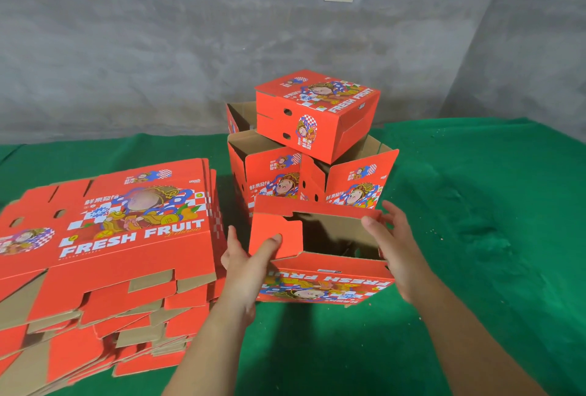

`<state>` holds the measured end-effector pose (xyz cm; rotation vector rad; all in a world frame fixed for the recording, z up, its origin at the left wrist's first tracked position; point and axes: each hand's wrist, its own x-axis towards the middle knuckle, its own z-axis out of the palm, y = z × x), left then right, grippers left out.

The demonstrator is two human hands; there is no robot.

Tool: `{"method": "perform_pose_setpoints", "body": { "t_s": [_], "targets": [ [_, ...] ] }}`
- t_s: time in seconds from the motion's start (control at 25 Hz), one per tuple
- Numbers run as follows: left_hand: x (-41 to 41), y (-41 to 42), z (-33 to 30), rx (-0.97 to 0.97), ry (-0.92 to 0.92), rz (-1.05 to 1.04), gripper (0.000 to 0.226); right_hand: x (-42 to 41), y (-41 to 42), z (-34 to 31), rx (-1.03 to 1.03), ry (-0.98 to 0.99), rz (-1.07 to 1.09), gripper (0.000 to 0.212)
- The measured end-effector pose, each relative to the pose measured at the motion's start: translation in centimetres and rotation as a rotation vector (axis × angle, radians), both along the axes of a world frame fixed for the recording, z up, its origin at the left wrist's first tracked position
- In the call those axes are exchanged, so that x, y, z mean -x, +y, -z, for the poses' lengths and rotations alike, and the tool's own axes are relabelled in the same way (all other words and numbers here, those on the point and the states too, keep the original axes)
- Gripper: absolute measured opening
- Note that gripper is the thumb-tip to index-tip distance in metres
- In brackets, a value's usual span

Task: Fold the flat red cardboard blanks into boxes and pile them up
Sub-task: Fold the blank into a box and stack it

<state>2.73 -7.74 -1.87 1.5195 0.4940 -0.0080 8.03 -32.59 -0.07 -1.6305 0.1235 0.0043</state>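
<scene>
A half-folded red box (pixel 323 281) sits in front of me on the green cloth, its open side up and brown inside showing. My left hand (pixel 245 264) holds its left side, the thumb pressing a red flap (pixel 274 234) inward. My right hand (pixel 393 243) holds the right wall with fingers over the top edge. A thick stack of flat red blanks (pixel 104 253) lies to the left. Behind the box stands a pile of folded boxes (pixel 304 180), one closed box (pixel 317 113) tilted on top.
The green cloth (pixel 475 237) covers the work surface, with small crumbs at the right. A grey concrete wall (pixel 222 46) rises right behind the pile.
</scene>
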Motion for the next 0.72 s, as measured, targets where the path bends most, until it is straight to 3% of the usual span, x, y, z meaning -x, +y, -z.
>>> {"method": "perform_pose_setpoints", "body": {
  "t_s": [0.04,0.16,0.24,0.36,0.48,0.56,0.6,0.68,0.72],
  "targets": [
    [-0.3,0.3,0.1,-0.070,0.051,0.081,0.126,-0.1,-0.4,0.3,0.047,-0.019,-0.038,0.069],
    [-0.8,1.1,0.9,-0.323,0.215,0.396,0.139,-1.6,-1.4,0.6,0.112,-0.058,-0.035,0.055],
    [-1.2,1.0,1.0,-0.320,0.252,0.440,0.137,-3.0,-1.7,0.9,0.131,-0.053,0.015,0.048],
    [-2.8,0.4,0.8,-0.393,0.164,0.274,0.114,-4.4,-2.1,1.2,0.153,-0.032,0.009,0.038],
    [-4.7,0.2,1.3,-0.605,-0.110,0.147,0.078,-4.5,-1.9,0.5,0.136,-0.038,-0.035,0.027],
    [-5.7,0.3,1.8,-0.548,-0.219,0.033,0.034,-4.4,-1.7,0.7,0.170,-0.088,0.145,0.023],
    [-6.0,0.3,2.1,-0.510,-0.225,-0.047,0.023,-4.2,-1.6,0.8,0.232,-0.107,0.296,0.026],
    [-6.2,0.4,2.9,-0.454,-0.244,-0.233,0.018,-2.7,-0.8,0.6,0.211,-0.105,0.520,0.032],
    [-6.1,0.2,3.4,-0.421,-0.269,-0.301,0.020,-1.5,0.1,0.5,0.123,-0.083,0.521,0.037]
  ]
}}
